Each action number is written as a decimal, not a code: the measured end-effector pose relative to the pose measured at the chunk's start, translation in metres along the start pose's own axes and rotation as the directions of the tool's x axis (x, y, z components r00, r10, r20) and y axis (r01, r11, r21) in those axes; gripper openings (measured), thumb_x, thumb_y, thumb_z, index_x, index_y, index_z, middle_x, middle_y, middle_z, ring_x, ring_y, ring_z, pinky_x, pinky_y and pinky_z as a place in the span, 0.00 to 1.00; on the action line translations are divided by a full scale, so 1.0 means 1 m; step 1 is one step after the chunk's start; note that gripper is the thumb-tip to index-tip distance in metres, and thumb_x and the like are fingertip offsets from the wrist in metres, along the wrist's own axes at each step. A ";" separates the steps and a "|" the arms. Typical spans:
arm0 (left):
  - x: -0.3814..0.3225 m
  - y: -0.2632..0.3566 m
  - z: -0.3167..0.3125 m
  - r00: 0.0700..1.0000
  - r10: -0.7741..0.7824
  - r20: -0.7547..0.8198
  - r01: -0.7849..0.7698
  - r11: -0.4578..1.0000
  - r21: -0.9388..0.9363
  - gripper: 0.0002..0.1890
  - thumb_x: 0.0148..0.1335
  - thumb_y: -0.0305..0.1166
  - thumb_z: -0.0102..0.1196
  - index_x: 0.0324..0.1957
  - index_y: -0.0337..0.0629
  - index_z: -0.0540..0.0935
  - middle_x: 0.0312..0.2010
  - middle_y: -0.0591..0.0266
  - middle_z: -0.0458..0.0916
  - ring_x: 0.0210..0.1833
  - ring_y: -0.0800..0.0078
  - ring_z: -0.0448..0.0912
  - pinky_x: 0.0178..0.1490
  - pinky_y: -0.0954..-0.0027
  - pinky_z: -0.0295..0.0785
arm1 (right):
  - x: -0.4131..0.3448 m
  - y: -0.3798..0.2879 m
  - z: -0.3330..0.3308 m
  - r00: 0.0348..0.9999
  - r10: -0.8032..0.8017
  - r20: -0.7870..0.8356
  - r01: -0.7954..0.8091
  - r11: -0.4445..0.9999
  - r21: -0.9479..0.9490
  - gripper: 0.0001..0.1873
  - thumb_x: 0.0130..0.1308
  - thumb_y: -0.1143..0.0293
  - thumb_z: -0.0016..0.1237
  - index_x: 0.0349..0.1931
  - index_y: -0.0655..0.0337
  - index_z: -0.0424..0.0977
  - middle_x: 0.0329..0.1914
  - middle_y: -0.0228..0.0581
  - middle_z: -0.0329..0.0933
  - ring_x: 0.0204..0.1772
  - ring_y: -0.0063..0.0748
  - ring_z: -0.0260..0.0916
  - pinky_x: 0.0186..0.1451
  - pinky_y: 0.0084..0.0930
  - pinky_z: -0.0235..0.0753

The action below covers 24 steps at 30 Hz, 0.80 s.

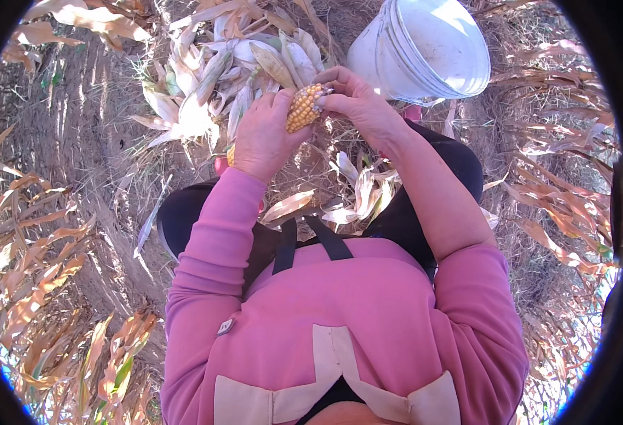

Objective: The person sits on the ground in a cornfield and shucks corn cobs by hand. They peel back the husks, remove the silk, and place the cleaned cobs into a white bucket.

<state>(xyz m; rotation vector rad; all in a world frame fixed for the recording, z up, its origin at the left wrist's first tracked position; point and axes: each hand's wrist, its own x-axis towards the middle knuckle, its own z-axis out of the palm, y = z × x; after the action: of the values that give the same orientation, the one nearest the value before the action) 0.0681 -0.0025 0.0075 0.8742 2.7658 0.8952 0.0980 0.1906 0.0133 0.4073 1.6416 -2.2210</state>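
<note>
My left hand is closed around a husked yellow corn cob, which tilts up to the right. The fingertips of my right hand pinch the cob's upper end, where pale or damaged kernels show. Another bit of yellow corn shows beside my left wrist; how it is held is hidden. Beyond my hands lies a heap of corn ears in pale dry husks. A white plastic bucket leans at the upper right, its mouth turned to the right, past my right hand.
Loose husks and a single dry leaf lie on the ground between my bent legs. Dry corn stalks and leaves stand along the left, with more leaves on the right. Bare soil with straw stretches left of the heap.
</note>
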 end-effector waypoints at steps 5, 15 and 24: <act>0.001 0.005 -0.005 0.997 -0.069 0.044 0.072 0.995 -0.071 0.29 0.49 0.41 0.68 0.51 0.41 0.74 0.42 0.52 0.79 0.48 0.52 0.77 0.51 0.56 0.73 | 0.000 -0.002 -0.004 0.993 -0.107 0.043 0.113 0.980 -0.162 0.20 0.62 0.76 0.50 0.55 0.64 0.69 0.42 0.33 0.75 0.45 0.19 0.71 0.51 0.20 0.72; 0.001 0.002 -0.006 0.990 -0.104 0.094 0.115 0.985 -0.126 0.31 0.50 0.42 0.68 0.54 0.39 0.73 0.46 0.51 0.79 0.51 0.53 0.77 0.53 0.57 0.72 | 0.002 -0.003 -0.004 0.987 -0.154 0.047 0.161 0.954 -0.252 0.18 0.65 0.75 0.47 0.55 0.66 0.70 0.41 0.33 0.77 0.42 0.19 0.73 0.49 0.20 0.75; 0.001 -0.004 -0.003 1.000 0.010 -0.019 -0.009 1.000 0.011 0.31 0.49 0.37 0.70 0.55 0.43 0.73 0.45 0.52 0.77 0.47 0.51 0.77 0.50 0.57 0.74 | 0.002 -0.007 -0.007 0.987 -0.149 0.066 0.160 0.961 -0.227 0.14 0.69 0.71 0.50 0.53 0.65 0.72 0.36 0.32 0.79 0.39 0.18 0.76 0.44 0.18 0.77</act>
<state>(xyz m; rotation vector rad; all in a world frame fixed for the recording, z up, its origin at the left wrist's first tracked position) 0.0649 -0.0057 0.0078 0.8858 2.7877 0.8950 0.0933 0.1993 0.0160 0.1672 1.9376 -2.0928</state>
